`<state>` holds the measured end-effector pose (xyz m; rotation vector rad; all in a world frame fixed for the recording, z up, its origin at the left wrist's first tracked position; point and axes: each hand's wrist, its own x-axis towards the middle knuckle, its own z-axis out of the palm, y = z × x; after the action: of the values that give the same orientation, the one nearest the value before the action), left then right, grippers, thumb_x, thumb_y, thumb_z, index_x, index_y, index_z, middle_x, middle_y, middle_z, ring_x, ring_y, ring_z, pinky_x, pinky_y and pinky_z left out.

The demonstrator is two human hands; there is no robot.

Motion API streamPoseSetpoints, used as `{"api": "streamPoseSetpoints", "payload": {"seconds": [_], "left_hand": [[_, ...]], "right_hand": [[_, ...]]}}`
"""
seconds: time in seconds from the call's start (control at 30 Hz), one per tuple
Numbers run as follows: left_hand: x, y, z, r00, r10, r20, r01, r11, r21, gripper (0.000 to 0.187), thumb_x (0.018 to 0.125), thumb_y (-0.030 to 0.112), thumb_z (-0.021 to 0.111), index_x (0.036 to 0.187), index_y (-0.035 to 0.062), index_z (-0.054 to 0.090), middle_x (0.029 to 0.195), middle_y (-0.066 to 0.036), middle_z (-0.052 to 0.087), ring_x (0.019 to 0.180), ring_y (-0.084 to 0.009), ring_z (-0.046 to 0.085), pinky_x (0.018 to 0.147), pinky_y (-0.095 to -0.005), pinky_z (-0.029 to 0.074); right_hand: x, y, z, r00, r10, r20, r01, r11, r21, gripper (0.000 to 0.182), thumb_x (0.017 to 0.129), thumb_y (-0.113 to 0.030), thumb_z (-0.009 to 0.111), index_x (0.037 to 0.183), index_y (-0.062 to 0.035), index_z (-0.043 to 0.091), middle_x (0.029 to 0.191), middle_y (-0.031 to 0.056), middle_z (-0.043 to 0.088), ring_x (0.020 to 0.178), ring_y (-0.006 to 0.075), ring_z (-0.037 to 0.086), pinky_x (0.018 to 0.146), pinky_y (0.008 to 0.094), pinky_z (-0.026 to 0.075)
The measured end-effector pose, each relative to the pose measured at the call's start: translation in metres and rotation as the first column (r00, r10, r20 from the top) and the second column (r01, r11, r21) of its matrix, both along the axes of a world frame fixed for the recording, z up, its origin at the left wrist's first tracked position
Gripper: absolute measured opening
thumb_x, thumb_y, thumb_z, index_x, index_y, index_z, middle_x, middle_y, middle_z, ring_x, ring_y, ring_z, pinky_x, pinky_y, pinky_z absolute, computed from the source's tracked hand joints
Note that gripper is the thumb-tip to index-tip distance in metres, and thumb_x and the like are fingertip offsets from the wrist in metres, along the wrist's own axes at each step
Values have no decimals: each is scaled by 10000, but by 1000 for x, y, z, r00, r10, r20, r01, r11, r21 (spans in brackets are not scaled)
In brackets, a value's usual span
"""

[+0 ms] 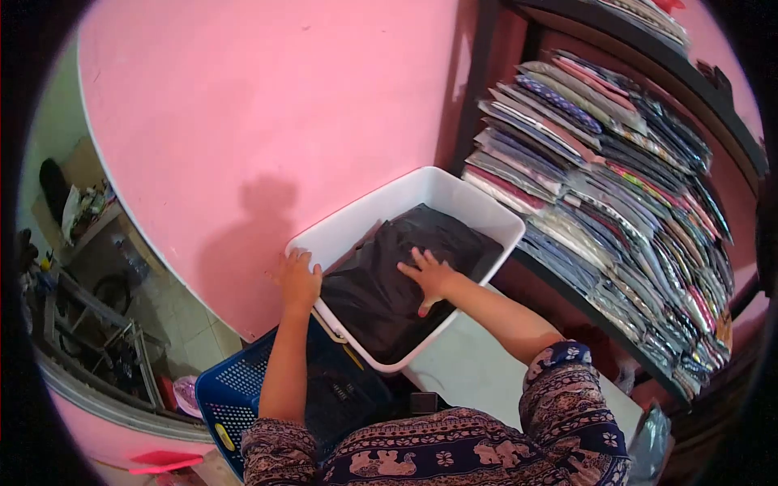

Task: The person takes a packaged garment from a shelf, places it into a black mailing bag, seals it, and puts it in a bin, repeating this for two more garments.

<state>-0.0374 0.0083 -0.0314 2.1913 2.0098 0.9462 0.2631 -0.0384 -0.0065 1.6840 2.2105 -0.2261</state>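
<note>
A white plastic tub (496, 212) stands tilted in my view, with dark folded cloth (369, 283) filling its bottom. My right hand (429, 279) lies on the cloth, its fingers spread and nothing gripped. At the tub's left corner, my left hand (300, 282) touches the rim with its fingers apart. Below my left forearm is a blue perforated basket (235, 387), partly covered by the tub and my arm.
A pale tabletop (470, 364) extends under the tub's right side. Dark shelving (559, 292) on the right holds stacks of bagged folded clothes (600, 194). A pink wall (267, 97) rises behind the tub. On the left, a doorway shows a tiled floor (190, 324) and clutter.
</note>
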Motion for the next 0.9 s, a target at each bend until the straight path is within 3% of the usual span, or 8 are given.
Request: {"api": "streamPoseSetpoints", "payload": {"seconds": [0.13, 0.2, 0.27, 0.33, 0.5, 0.63, 0.8, 0.9], "left_hand": [[-5, 0, -2, 997, -41, 65, 39, 999, 31, 331, 836, 287, 571, 1119, 128, 639, 1331, -110, 494, 1265, -396, 387, 1017, -651, 226], [-17, 12, -17, 994, -77, 72, 71, 995, 75, 322, 845, 282, 563, 1108, 116, 644, 1331, -115, 493, 1266, -396, 384, 1027, -632, 226], [-6, 6, -9, 990, -114, 83, 103, 987, 125, 315, 853, 277, 554, 1097, 103, 649, 1331, -121, 492, 1268, -395, 381, 1037, -612, 226], [2, -20, 16, 998, 48, -38, -45, 996, 76, 331, 868, 265, 535, 1124, 76, 627, 1330, -138, 492, 1270, -394, 376, 1056, -567, 228], [1, -36, 10, 996, -21, 92, -5, 963, 269, 368, 867, 229, 553, 1177, 31, 563, 1321, -190, 480, 1270, -364, 383, 1049, -495, 267], [34, -89, 14, 980, -153, 129, 126, 972, 197, 420, 857, 220, 581, 1223, 19, 526, 1336, -227, 453, 1260, -398, 379, 1039, -499, 276], [122, -181, 17, 961, -232, 152, 180, 939, 294, 434, 876, 214, 559, 1261, 24, 494, 1376, -212, 413, 1323, -392, 306, 1088, -516, 192], [198, -241, 19, 949, -308, 62, 263, 886, 381, 436, 862, 190, 567, 1255, 18, 489, 1370, -201, 419, 1326, -387, 306, 1101, -508, 185]], "right_hand": [[5, 3, -8, 979, -93, -182, 61, 983, -175, 1219, 508, -453, 860, 1481, -300, 142, 1544, 168, 20, 1383, 424, 170, 1055, 574, 289], [-2, -9, 4, 960, -125, -251, 103, 990, -99, 1120, 562, -428, 840, 1470, -272, 203, 1538, 179, 73, 1388, 426, 149, 1043, 619, 265], [-5, -34, 20, 902, -30, -430, 113, 979, 169, 977, 645, -389, 796, 1451, -239, 265, 1525, 191, 133, 1383, 426, 171, 1037, 634, 255], [2, -65, 25, 802, 123, -585, 133, 917, 376, 834, 721, -349, 741, 1426, -208, 318, 1515, 208, 152, 1383, 411, 184, 1028, 657, 238], [58, -148, -6, 661, 267, -701, 379, 688, 619, 648, 773, -326, 702, 1339, -138, 448, 1468, 235, 259, 1349, 412, 268, 1059, 516, 298], [145, -248, -79, 561, -143, -815, 703, 602, 378, 546, 785, -321, 691, 1253, -100, 515, 1375, 271, 378, 1253, 424, 396, 1029, 431, 360], [249, -428, -117, 492, -490, -719, 762, 642, 84, 521, 795, -321, 690, 1241, -102, 531, 1274, 204, 517, 1147, 358, 520, 946, 412, 435], [297, -528, -121, 377, -618, -690, 860, 509, 14, 521, 789, -310, 699, 1237, -95, 543, 1210, 164, 579, 1058, 329, 586, 887, 397, 476]]}}
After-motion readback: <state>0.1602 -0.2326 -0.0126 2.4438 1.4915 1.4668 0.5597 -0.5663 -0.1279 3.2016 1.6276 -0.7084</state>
